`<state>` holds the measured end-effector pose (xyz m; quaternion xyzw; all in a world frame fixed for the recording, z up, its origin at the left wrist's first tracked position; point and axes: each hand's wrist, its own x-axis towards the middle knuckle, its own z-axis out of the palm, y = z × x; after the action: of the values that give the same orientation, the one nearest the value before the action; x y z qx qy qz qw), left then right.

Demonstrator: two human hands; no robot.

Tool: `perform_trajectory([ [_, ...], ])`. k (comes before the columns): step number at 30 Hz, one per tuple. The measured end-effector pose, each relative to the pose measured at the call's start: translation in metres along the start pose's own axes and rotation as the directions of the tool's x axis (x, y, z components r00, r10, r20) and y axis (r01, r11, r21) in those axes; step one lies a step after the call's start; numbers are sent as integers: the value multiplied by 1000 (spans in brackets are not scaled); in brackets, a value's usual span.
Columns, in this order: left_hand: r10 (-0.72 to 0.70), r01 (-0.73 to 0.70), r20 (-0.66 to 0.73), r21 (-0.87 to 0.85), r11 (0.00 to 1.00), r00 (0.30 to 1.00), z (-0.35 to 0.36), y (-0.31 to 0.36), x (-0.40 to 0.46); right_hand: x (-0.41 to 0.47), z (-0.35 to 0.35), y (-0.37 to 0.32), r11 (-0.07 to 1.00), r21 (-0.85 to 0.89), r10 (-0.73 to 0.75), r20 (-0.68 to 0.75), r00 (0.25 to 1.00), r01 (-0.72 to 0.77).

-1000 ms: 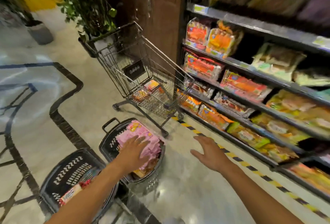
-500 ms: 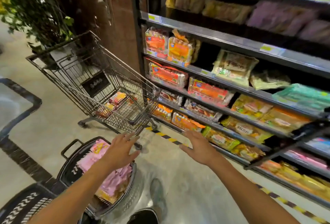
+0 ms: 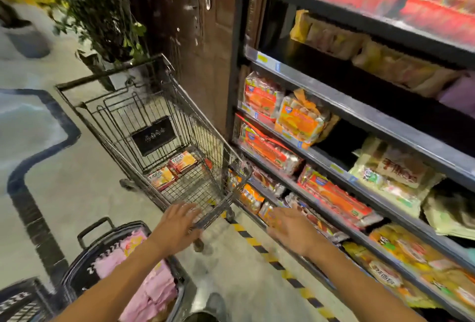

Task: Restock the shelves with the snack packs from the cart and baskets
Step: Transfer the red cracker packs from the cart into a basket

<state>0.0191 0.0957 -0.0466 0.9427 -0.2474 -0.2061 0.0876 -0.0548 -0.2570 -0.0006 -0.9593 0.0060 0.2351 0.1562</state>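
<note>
Wire cart beside the shelves carries orange packs; left hand and right hand reach out with fingers spread, holding nothing, above a basket of pink packs

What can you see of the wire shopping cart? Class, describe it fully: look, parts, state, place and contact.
The shopping cart is dark metal wire with a mesh basket, a folding child-seat flap bearing a black plate, and small wheels. It stands upright on the floor beside the shelves, in front of a wooden door. Two orange snack packs lie on its bottom. The left hand reaches its near rim; whether they touch is unclear.
</note>
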Motion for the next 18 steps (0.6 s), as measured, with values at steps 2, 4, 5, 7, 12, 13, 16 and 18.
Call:
perform_trajectory([
  [2, -38, 38, 7, 4, 999, 999, -10, -3, 13, 22, -16, -1, 1000, 8, -13, 4, 1000, 13],
  [4, -81, 81, -18, -5, 997, 997, -17, -8, 25, 47, -31, -5, 997, -4, -75, 33, 997, 75],
  [5, -99, 98, -22, -21, 995, 995, -21, -12, 31, 60, -39, -9, 995, -26, -100, 51, 994, 101],
  [7, -147, 145, -23, -51, 988, 989, -26, -19, 41, 90, -50, -11, 986, -47, -156, 68, 985, 160],
  [12, -294, 292, -32, -74, 954, 955, -41, -23, 59, 172, -73, -21, 956, -11, -288, 129, 949, 292],
  [13, -320, 317, -31, -70, 946, 947, -45, -24, 63, 187, -80, -25, 950, -4, -309, 151, 939, 313],
  [16, -439, 434, -35, -95, 896, 898, -54, -24, 69, 226, -102, -40, 917, -32, -384, 197, 902, 397],
  [18, -496, 492, -16, -108, 864, 868, -60, -25, 70, 249, -111, -49, 896, -29, -424, 234, 875, 443],
])
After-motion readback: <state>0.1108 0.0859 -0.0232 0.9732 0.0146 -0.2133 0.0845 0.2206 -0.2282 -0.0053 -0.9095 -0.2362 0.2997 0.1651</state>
